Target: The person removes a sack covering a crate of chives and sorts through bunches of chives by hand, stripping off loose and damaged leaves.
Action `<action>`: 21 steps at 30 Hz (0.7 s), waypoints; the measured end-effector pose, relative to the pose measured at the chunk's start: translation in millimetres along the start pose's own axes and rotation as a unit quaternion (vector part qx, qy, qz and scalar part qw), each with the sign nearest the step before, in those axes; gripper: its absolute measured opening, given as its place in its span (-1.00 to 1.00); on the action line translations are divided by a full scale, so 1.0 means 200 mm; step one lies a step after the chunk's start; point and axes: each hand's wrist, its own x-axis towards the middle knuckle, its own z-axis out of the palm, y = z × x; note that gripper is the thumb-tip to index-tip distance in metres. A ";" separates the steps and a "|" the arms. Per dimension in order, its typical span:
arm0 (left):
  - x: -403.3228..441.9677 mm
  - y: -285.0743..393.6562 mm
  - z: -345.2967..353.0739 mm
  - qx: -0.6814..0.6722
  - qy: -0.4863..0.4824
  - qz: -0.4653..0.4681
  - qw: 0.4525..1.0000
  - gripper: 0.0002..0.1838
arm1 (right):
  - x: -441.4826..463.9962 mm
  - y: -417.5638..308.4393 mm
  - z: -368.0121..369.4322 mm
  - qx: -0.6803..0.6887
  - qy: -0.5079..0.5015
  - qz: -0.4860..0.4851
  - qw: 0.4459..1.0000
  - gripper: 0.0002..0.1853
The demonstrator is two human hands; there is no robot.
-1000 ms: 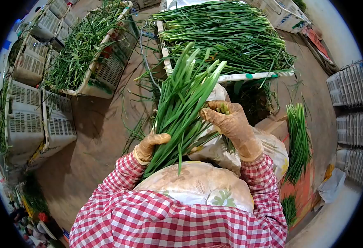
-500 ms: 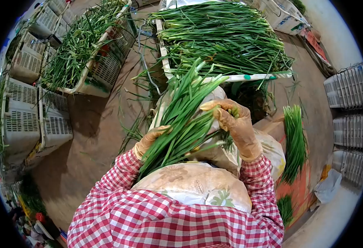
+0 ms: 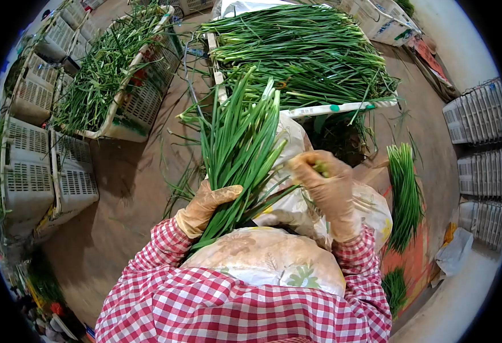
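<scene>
A bunch of green chives [image 3: 240, 143] with pale stem ends pointing up and away lies across my lap. My gloved left hand [image 3: 208, 208] is wrapped round its lower part, thumb across the leaves. To the right of the bunch, my gloved right hand [image 3: 326, 186] is closed, its fingertips blurred. Some yellow-green chive ends show between its fingers, and thin blades run from the bunch toward it. Beneath both hands is a stained, pale apron-like cover [image 3: 262, 251] over my lap.
Ahead stands a white crate [image 3: 351, 107] heaped with chives. A second crate [image 3: 111, 123] of loose greens is at upper left, beside stacked white crates [image 3: 28, 177]. On the right, a chive bundle [image 3: 404, 197] lies on a red mat, with more crates [image 3: 479, 174] by the wall.
The bunch has swung more upright in my left hand, whose thumb now shows across it. My right hand has turned and drawn slightly down and right, away from the leaves.
</scene>
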 end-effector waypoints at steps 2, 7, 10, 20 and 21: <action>0.00 -0.01 0.04 0.028 0.012 0.025 0.999 -0.49 | 0.01 0.00 0.05 -0.103 -0.026 -0.014 0.994 -0.74; -0.02 0.00 0.04 0.019 0.001 0.021 1.000 -0.42 | -0.01 0.03 0.11 -0.117 -0.009 -0.004 0.993 -0.75; -0.02 0.03 0.02 0.021 -0.001 0.005 1.000 -0.44 | 0.00 0.03 0.08 -0.104 -0.037 0.007 0.994 -0.79; -0.05 0.02 -0.04 0.041 0.004 0.035 0.999 -0.48 | 0.19 0.00 -0.24 -0.356 0.001 -0.278 0.892 -0.75; -0.05 0.01 -0.06 0.058 0.010 0.042 0.997 -0.45 | 0.24 0.01 -0.29 -0.379 0.053 -0.305 0.872 -0.74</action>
